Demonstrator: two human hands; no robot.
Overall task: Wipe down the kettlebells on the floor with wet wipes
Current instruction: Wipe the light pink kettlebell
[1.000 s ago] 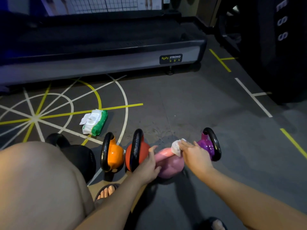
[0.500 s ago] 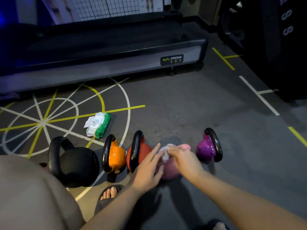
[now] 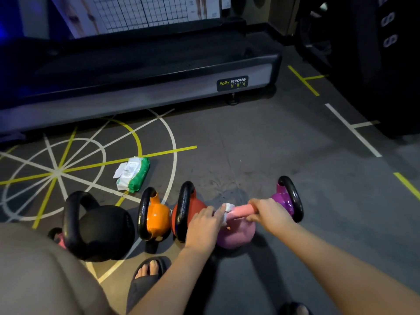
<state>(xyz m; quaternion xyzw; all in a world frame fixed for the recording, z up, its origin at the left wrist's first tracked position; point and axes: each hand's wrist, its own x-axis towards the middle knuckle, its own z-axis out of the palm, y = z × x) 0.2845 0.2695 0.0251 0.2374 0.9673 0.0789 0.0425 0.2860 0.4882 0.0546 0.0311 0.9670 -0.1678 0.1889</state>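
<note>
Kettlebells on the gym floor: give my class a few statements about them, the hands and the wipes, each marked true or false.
1. The right hand grips the handle of the pink kettlebell. True.
2. The left hand is empty. False: it holds the wipe against that handle.
3. The wipes pack lies on the floor, apart from the kettlebells. True.
4. The purple kettlebell is being wiped. False: the wipe is on the pink kettlebell; the purple kettlebell stands beside it.

Treadmill [image 3: 136,71], grid poster [image 3: 147,12] behind it, painted floor lines [image 3: 56,171], sandalled foot [image 3: 147,270]
</note>
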